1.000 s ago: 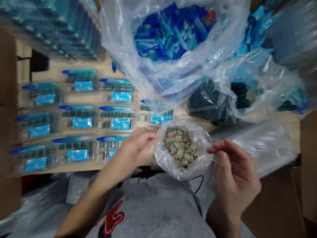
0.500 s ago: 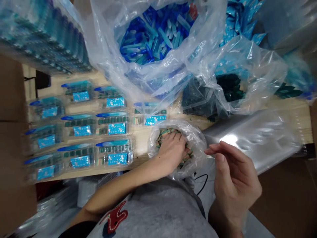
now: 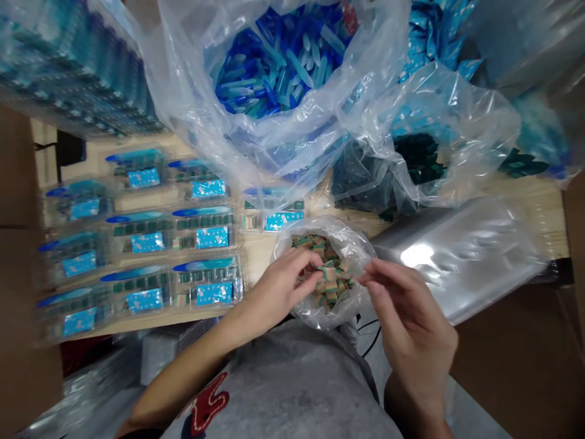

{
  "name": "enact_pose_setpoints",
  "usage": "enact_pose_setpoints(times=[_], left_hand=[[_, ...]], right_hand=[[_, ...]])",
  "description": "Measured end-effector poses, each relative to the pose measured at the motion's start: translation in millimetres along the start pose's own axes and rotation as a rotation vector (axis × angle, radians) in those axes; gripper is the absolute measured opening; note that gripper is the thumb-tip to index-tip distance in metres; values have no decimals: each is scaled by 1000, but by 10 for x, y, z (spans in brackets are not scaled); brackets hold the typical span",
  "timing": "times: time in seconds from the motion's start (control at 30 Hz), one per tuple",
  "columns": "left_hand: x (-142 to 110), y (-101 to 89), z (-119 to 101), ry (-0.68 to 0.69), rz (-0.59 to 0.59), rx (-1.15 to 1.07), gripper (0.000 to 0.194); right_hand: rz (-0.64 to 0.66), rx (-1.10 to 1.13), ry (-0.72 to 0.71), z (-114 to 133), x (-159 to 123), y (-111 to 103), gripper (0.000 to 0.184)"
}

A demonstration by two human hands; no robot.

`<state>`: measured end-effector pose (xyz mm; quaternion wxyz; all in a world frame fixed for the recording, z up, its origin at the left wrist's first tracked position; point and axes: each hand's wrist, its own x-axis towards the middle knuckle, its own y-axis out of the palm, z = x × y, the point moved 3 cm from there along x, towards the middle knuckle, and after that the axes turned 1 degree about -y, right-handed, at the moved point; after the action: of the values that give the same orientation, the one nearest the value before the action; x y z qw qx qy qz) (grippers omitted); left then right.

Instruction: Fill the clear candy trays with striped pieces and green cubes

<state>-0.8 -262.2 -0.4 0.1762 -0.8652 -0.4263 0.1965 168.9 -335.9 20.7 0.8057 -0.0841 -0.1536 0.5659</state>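
Chips (image 3: 336,281), striped green/tan, loose in open clear bag (image 3: 359,244) at near edge of counter (image 3: 258,253). L hand (image 3: 282,281) over bag mouth, thumb + forefinger tips close tog. just above the chips; can't tell if one's pinched. R hand (image 3: 414,314) at bag's R rim, thumb & forefinger nearly tog., others curled loosely; can't tell if anything's btwn them.

Step in hand, my read: picking at chips w/ L. Next move calls for light fingertip pinch & L clear of the film rim, approx. level, so bag isn't dragged or chips spilt.

Nearby: filled packs (image 3: 212,236) in rows on L, each w/ blue packet; big bag (image 3: 219,131) of blue pieces (image 3: 292,70) beyond; clear film (image 3: 457,262) on R, just beside small bag.
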Motion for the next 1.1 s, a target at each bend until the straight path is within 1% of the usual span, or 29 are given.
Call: enact_pose_setpoints(times=[0.1,0.17,0.2,0.3,0.43,0.53,0.63,0.77,0.83,0.87,0.97,1.03,1.1], left_hand=[[-82,-153,-14,-97,-116,-294,4],[-104,-197,-40,-120,-160,-427,6],[-107,-202,-53,-125,-167,-469,7],[-103,-182,-75,-121,-167,-537,7],[-101,-156,-72,-84,-181,-532,9],[-107,-150,-75,-83,-189,-537,8],[-112,-155,-90,-115,-222,-555,7],[-110,-155,-104,-131,-200,-586,6],[-108,-164,-84,-123,-211,-565,6],[-109,-170,-68,-117,-228,-521,6],[-114,-169,-40,-63,-251,-262,4],[-126,-152,-63,14,-240,-106,15],[-147,-142,-120,109,-239,-51,23]], right_hand=[[200,-11,2,5,11,120,39],[273,3,-2,16,10,205,42],[285,13,-2,20,9,239,43],[267,46,7,22,13,294,40],[230,63,22,4,23,298,34],[208,116,34,-3,20,291,30],[208,174,86,-16,9,288,27],[182,242,148,-38,14,274,26],[137,285,160,-44,26,262,25],[113,304,165,-45,31,256,26],[66,362,192,-39,35,245,29],[61,405,219,-26,28,244,31],[67,446,238,-7,24,247,32]])
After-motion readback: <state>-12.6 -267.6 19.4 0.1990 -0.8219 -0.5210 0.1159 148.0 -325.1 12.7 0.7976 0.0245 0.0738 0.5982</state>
